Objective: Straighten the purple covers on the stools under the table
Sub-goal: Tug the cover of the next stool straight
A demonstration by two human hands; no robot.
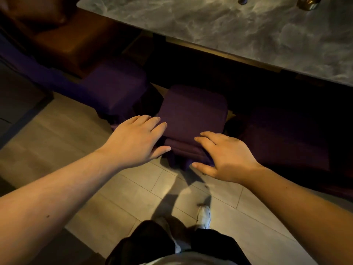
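Note:
Three stools with purple covers stand at the edge of a grey marble table. The middle stool is right in front of me, and its cover is bunched in folds along the near edge. My left hand hovers over the stool's near left corner with fingers spread. My right hand is over the near right corner, fingers apart, touching or just above the folds. Neither hand grips cloth. The left stool and the dark right stool stand beside it.
A brown leather seat sits at the back left. The table's edge overhangs the stools. A brass object stands on the tabletop at the far right. Grey floor tiles lie below, with my shoe and dark trousers near the bottom.

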